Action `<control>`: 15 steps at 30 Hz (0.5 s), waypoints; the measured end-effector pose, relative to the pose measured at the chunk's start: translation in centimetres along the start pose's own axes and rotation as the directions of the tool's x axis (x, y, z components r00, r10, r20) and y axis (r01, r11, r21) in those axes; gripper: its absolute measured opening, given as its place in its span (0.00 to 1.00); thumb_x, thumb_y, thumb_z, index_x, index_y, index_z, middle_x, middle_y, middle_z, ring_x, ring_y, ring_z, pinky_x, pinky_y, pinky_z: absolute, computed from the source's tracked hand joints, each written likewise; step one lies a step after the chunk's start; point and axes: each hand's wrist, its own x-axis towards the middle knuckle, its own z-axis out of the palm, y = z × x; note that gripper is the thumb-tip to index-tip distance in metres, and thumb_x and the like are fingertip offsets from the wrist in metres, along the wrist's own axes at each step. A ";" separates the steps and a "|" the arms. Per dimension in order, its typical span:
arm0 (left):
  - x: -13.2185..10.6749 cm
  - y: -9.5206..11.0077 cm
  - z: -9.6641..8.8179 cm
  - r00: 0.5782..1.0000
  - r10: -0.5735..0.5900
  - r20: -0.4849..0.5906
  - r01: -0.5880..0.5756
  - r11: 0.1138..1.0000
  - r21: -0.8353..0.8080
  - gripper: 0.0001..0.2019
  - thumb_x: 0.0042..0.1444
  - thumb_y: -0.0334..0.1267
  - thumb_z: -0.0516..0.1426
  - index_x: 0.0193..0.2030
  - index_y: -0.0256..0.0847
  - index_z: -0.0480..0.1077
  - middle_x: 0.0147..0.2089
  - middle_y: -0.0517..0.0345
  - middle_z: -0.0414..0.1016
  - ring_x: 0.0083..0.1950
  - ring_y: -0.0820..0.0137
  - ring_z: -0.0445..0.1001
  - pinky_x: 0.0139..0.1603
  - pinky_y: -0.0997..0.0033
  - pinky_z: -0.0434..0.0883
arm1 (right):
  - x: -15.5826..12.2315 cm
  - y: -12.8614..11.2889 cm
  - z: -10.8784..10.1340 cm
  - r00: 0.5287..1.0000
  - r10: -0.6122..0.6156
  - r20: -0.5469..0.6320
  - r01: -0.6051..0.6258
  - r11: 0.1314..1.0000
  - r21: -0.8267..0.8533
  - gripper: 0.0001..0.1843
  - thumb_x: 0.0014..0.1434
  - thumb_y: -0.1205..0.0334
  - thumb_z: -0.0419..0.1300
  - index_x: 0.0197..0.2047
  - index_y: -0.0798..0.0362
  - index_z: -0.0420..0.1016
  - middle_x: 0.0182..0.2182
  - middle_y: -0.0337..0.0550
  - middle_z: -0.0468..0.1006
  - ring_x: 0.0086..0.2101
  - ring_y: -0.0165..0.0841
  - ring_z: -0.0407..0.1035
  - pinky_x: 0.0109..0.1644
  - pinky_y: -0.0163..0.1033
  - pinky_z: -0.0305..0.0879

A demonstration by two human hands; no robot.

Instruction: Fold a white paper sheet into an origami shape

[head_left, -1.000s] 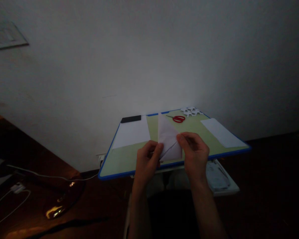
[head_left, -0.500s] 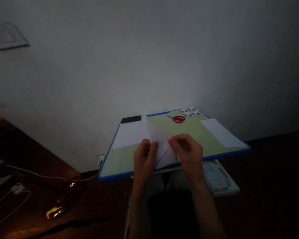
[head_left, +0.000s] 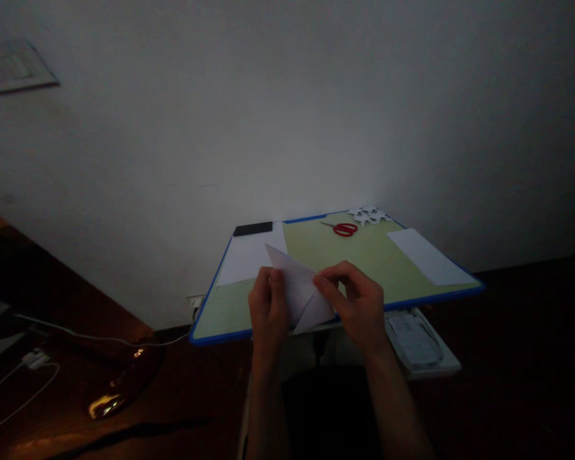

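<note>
A folded sheet of white paper (head_left: 298, 289) is held up over the near edge of a light green table with a blue rim (head_left: 230, 313). One pointed corner of it leans to the upper left, and a diagonal fold edge runs across its lower part. My left hand (head_left: 269, 303) grips its left side, the thumb on the near face. On the right, my right hand (head_left: 352, 300) pinches the paper's right edge between thumb and forefinger. The fingers behind the sheet are partly hidden.
Red-handled scissors (head_left: 344, 229) lie towards the back, near cut white paper shapes (head_left: 368, 215). White sheets lie at left (head_left: 244, 259) and right (head_left: 426, 255). A dark flat object (head_left: 253, 229) rests on the left one. Below the table is an open drawer (head_left: 419, 345).
Both hands and the folded paper have shifted slightly left. The paper's top corner has tipped leftward and lower, while both hands keep hold of it.
</note>
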 end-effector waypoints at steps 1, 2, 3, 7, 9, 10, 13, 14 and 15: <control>0.1 0.0 -0.1 1.000 0.005 -0.018 -0.005 1.000 0.008 0.25 0.73 0.58 0.55 0.30 0.44 0.62 0.24 0.65 0.60 0.25 0.73 0.60 0.24 0.74 0.58 | 0.0 0.0 0.0 1.000 -0.012 0.016 0.013 1.000 -0.019 0.05 0.64 0.60 0.71 0.35 0.48 0.82 0.30 0.37 0.81 0.33 0.34 0.72 0.40 0.40 0.68; 0.2 -0.1 -0.2 0.999 0.002 -0.043 -0.002 1.000 0.009 0.24 0.73 0.58 0.56 0.30 0.44 0.63 0.24 0.66 0.60 0.25 0.73 0.60 0.24 0.75 0.59 | 0.0 -0.1 0.0 0.999 -0.021 0.035 0.023 0.999 -0.036 0.05 0.64 0.60 0.71 0.35 0.48 0.82 0.30 0.37 0.81 0.34 0.34 0.72 0.40 0.40 0.68; 0.2 -0.1 -0.3 0.997 -0.003 -0.075 0.004 1.000 0.007 0.23 0.73 0.58 0.56 0.31 0.44 0.64 0.24 0.66 0.60 0.24 0.73 0.60 0.23 0.75 0.58 | 0.0 -0.1 -0.1 0.998 -0.029 0.055 0.032 0.998 -0.050 0.05 0.64 0.61 0.71 0.35 0.48 0.82 0.30 0.36 0.81 0.34 0.34 0.72 0.41 0.41 0.67; 0.2 -0.2 -0.1 0.983 -0.024 -0.182 0.028 0.999 0.018 0.23 0.71 0.61 0.56 0.35 0.44 0.65 0.22 0.68 0.59 0.21 0.74 0.57 0.19 0.76 0.52 | 0.0 -0.3 0.1 0.989 -0.064 0.130 0.074 0.995 -0.069 0.05 0.65 0.61 0.71 0.36 0.47 0.82 0.30 0.36 0.81 0.33 0.33 0.72 0.40 0.40 0.67; 0.2 -0.1 0.1 0.979 -0.026 -0.200 0.032 0.999 0.027 0.24 0.70 0.63 0.57 0.36 0.44 0.64 0.22 0.69 0.59 0.20 0.75 0.57 0.18 0.76 0.51 | -0.1 -0.4 0.2 0.986 -0.081 0.144 0.092 0.993 -0.071 0.05 0.65 0.61 0.71 0.36 0.47 0.82 0.30 0.35 0.81 0.33 0.33 0.72 0.40 0.40 0.67; 0.1 0.0 0.2 0.976 -0.025 -0.216 0.032 0.999 0.030 0.24 0.69 0.64 0.57 0.36 0.44 0.64 0.22 0.69 0.59 0.20 0.75 0.56 0.18 0.76 0.51 | -0.1 -0.5 0.3 0.986 -0.086 0.146 0.098 0.992 -0.076 0.05 0.65 0.61 0.71 0.36 0.47 0.82 0.30 0.36 0.81 0.33 0.33 0.72 0.40 0.40 0.68; 0.1 0.3 0.3 0.964 -0.017 -0.264 0.022 1.000 0.016 0.25 0.68 0.67 0.56 0.39 0.45 0.65 0.23 0.69 0.60 0.20 0.74 0.57 0.19 0.76 0.52 | -0.2 -0.6 0.4 0.984 -0.095 0.148 0.109 0.990 -0.090 0.05 0.65 0.60 0.70 0.36 0.47 0.82 0.30 0.36 0.81 0.32 0.33 0.73 0.40 0.41 0.68; 0.1 0.4 0.2 0.962 -0.010 -0.271 0.013 1.000 0.008 0.26 0.68 0.67 0.56 0.39 0.45 0.65 0.23 0.68 0.61 0.21 0.74 0.57 0.19 0.75 0.53 | -0.3 -0.6 0.5 0.983 -0.098 0.152 0.113 0.990 -0.090 0.05 0.65 0.60 0.70 0.36 0.48 0.82 0.29 0.36 0.81 0.32 0.33 0.73 0.39 0.41 0.68; 0.1 0.3 0.1 0.963 0.000 -0.270 0.001 1.000 0.004 0.26 0.68 0.68 0.55 0.38 0.44 0.65 0.24 0.67 0.61 0.22 0.73 0.58 0.20 0.75 0.55 | -0.3 -0.6 0.5 0.982 -0.103 0.156 0.117 0.989 -0.088 0.05 0.65 0.60 0.70 0.36 0.48 0.82 0.29 0.36 0.82 0.32 0.33 0.73 0.39 0.41 0.68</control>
